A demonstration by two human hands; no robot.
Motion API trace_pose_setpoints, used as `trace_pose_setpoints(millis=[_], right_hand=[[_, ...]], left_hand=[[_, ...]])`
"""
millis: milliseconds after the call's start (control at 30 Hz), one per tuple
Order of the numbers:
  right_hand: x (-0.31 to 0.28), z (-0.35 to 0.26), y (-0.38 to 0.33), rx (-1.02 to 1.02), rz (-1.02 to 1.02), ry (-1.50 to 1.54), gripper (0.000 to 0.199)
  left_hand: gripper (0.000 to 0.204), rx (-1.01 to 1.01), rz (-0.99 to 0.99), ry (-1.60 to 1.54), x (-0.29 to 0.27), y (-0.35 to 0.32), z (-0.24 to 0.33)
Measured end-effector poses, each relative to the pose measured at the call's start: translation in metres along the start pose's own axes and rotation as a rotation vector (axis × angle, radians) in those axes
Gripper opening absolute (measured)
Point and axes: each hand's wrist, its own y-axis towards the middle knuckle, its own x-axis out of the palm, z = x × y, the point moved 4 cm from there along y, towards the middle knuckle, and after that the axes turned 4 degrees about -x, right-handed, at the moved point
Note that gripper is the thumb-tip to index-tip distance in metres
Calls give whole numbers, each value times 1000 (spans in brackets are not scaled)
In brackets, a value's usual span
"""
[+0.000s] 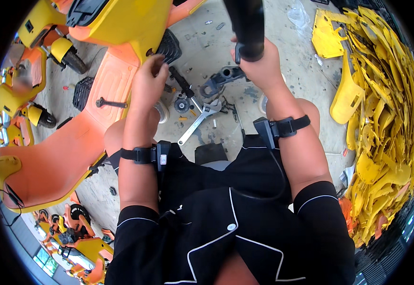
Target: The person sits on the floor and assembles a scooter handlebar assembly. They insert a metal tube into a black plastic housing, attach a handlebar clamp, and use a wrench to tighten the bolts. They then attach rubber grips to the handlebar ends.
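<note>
My right hand (263, 69) is wrapped round the lower end of a thick black tube-shaped part (246, 23), which runs up out of view. I cannot make out its exact kind. My left hand (150, 80) is raised beside the lower edge of a yellow and orange scooter body (121, 28). Its fingers are curled, with a gap to the thumb and nothing visible in between. On the floor between my legs lie an adjustable wrench (200, 121), a shock absorber (185, 88), a small black wheel (181, 105) and a dark metal bracket (221, 80).
A smaller wrench (111, 103) rests on the scooter's orange footboard (114, 78). Broken yellow panels (382, 95) are heaped along the right. More scooters (41, 38) stand at the far left and lower left. A clear plastic bag (299, 18) lies near the heap.
</note>
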Motion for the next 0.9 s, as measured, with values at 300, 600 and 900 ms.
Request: trace_pose_setpoints(millis=[300, 600, 900], right_hand=[[68, 27, -2, 218, -420, 56, 40], [124, 47, -12, 241, -719, 169, 34], [116, 65, 1, 47, -585, -323, 72]], left_hand=[[119, 559, -412, -882, -2, -26, 90], [46, 470, -123, -697, -33, -42, 80], [41, 525, 217, -471, -41, -25, 77]])
